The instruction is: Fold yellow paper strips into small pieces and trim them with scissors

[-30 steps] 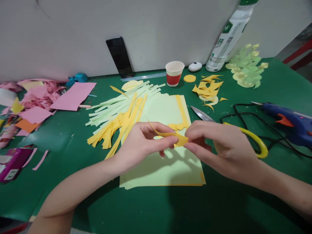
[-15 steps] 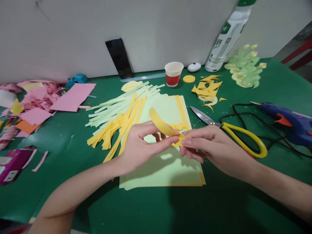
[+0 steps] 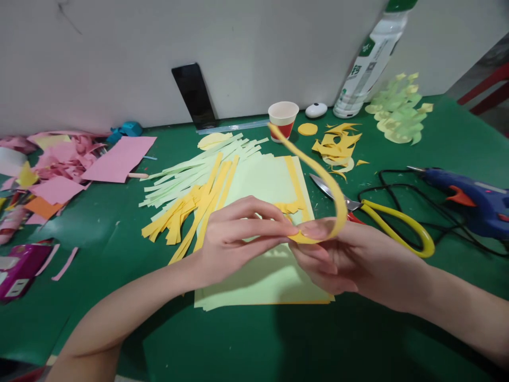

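Note:
A yellow paper strip (image 3: pixel 339 199) is pinched between both hands above the pale green sheets (image 3: pixel 254 281). My left hand (image 3: pixel 242 236) closes its fingertips on the strip's folded end, which is mostly hidden. My right hand (image 3: pixel 334 254) is closed on the same end, thumb on top. The free length of the strip curls up over my right thumb and arcs back toward the cup. Small folded yellow paper pieces (image 3: pixel 289 207) lie on the sheets just behind my fingers. Left of them are long yellow strips (image 3: pixel 210 201) and pale green strips (image 3: pixel 186 172).
Yellow-handled scissors (image 3: pixel 397 225) and a blue glue gun (image 3: pixel 469 199) with a black cord lie at right. A paper cup (image 3: pixel 283 112), yellow scraps (image 3: pixel 338 143), a bottle (image 3: pixel 368 66) and a phone (image 3: pixel 194 95) stand or lie toward the wall. Pink paper (image 3: pixel 119 158) is at left.
The strip's free end has swung from the left over to the right and now loops above my right thumb. My left fingers have drawn together, and my right hand has turned.

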Demonstrator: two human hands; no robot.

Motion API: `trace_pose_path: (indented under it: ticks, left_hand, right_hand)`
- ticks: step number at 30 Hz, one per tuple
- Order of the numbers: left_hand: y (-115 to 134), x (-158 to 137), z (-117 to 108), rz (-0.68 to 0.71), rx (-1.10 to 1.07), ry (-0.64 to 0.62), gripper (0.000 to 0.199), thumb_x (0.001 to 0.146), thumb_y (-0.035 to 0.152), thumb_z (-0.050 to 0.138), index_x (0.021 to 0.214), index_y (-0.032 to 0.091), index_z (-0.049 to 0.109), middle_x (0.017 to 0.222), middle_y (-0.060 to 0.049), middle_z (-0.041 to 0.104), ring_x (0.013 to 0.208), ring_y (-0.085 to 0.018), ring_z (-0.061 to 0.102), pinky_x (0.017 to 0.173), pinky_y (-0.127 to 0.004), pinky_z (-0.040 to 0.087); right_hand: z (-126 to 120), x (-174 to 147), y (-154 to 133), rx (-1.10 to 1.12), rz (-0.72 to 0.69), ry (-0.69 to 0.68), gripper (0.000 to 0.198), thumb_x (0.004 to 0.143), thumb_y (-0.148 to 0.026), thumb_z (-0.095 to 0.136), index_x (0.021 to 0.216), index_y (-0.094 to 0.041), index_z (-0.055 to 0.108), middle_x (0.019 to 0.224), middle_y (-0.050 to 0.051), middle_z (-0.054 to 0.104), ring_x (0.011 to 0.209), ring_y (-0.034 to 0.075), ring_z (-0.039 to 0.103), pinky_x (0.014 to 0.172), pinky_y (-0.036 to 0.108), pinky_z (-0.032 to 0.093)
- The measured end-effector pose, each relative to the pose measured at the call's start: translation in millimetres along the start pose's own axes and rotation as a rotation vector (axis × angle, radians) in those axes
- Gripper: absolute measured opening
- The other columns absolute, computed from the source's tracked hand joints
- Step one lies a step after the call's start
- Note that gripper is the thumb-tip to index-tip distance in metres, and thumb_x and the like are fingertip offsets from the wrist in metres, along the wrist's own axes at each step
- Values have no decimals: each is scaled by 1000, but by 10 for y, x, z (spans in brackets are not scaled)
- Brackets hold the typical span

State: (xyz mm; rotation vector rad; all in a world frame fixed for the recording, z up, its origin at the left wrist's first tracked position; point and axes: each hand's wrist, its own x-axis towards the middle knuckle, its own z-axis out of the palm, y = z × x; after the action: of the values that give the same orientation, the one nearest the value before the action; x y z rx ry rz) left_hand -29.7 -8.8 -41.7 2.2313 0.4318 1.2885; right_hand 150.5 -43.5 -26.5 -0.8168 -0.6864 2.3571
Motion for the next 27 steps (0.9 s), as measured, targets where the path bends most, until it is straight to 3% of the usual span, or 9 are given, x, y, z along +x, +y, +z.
trace_pose_path:
  ticks: [4,8,11,16,27]
  left_hand:
    - [39,21,-2,-112,-43,41,11,75,4,64,79,13,69,75,-7,68,70,-11,63,63,-21,52]
    - [104,70,-4,-361,-123,104,11,72,7,67,72,17,71,71,-2,70,65,-10,63,57,-18,51]
    - [145,95,-8,-521,-215,97,10,71,10,68,70,19,72,72,-1,71,64,-10,63,53,-17,50]
    - [155,90,-6,-648,-344,38,9,72,13,69,72,20,74,74,-1,71,65,-9,63,54,-17,50]
    - [178,108,-17,-754,-406,-12,8,70,11,69,69,19,73,72,-1,69,58,-6,57,49,-15,46]
  right_hand:
    - [0,19,8,-233,-67,86,32,86,-28,39,60,-15,51,51,-3,40,40,6,33,38,18,26]
    - [15,9,-11,-777,-392,323,17,83,-27,48,70,-18,54,62,-1,50,53,10,44,45,21,33]
    - [19,-7,-18,-1038,-547,350,12,80,-28,50,73,-20,55,63,0,54,56,12,46,48,24,36]
    - [29,5,-18,-1092,-653,394,24,80,-25,47,57,-20,44,49,-2,46,45,9,38,39,22,30]
    - [24,30,-58,-1054,-676,362,20,76,-18,46,56,-18,48,47,-4,44,43,6,38,37,18,29]
